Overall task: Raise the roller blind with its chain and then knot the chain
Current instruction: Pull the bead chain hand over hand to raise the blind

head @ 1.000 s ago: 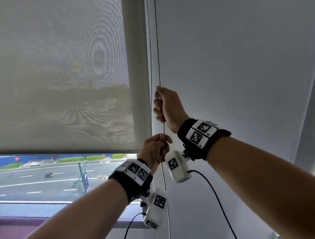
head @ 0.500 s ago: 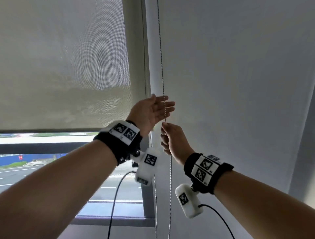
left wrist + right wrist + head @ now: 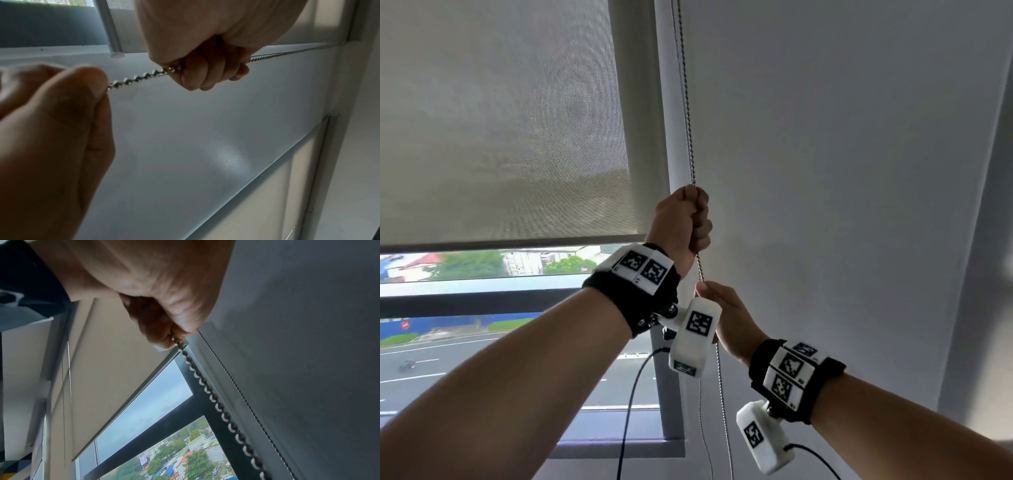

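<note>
Up high, the left hand (image 3: pixel 683 222) is curled in a fist round the bead chain (image 3: pixel 687 102), with the chain entering at the top of the fist and leaving at the heel. Just below it, the right hand (image 3: pixel 726 315) pinches the same strand between thumb and fingertips; the left wrist camera partly hides it in the head view, but the left wrist view shows the pinch plainly. A short taut run of beads spans the two hands. From the fist the chain climbs straight up, close along the edge where the window frame (image 3: pixel 661 102) meets the white wall (image 3: pixel 842 171). Below the right hand two strands hang side by side near the wall.

To the left, the roller blind (image 3: pixel 500 120) covers the upper part of the window, and its bottom bar (image 3: pixel 510 241) lies level with the left wrist. Under that bar the glass is bare, crossed by a dark horizontal frame bar (image 3: pixel 482 301), with trees, roofs and a road (image 3: pixel 448 363) beyond. The wall to the right of the chain is plain and flat out to a corner (image 3: pixel 969 240).
</note>
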Demonstrator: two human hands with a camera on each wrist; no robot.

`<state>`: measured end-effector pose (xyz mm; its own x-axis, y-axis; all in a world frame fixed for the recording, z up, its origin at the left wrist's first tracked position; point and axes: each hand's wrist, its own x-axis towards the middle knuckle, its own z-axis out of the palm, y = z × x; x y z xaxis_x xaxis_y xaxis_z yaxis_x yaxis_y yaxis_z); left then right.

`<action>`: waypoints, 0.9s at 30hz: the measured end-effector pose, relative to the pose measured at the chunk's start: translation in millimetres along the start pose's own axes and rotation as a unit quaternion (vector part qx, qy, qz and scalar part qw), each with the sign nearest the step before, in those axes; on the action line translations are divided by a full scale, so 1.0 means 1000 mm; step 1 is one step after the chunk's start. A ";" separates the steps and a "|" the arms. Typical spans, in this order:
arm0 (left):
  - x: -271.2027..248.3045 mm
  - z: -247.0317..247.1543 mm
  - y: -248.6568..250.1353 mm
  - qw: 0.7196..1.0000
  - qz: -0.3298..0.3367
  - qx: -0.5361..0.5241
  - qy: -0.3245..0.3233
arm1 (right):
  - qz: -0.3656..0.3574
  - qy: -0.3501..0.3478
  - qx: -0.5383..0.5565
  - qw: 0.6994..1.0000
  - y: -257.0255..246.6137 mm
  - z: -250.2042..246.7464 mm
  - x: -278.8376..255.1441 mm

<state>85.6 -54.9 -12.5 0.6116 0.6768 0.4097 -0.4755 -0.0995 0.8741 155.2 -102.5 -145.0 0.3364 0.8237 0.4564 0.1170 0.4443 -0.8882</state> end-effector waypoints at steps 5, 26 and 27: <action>-0.006 -0.008 -0.003 1.000 0.003 0.009 0.006 | -0.050 -0.035 -0.074 0.995 -0.012 -0.016 0.006; -0.053 -0.030 -0.081 0.992 -0.106 0.062 0.017 | -0.043 0.006 0.014 0.999 -0.134 0.024 0.073; -0.053 -0.032 -0.079 0.993 -0.109 0.053 -0.004 | -0.046 0.007 0.016 0.999 -0.134 0.025 0.073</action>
<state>70.9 -59.6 -111.4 0.6981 0.6845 0.2101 -0.2627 -0.0280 0.9645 140.7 -93.4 8.7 0.3393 0.7736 0.5352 0.1179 0.5295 -0.8401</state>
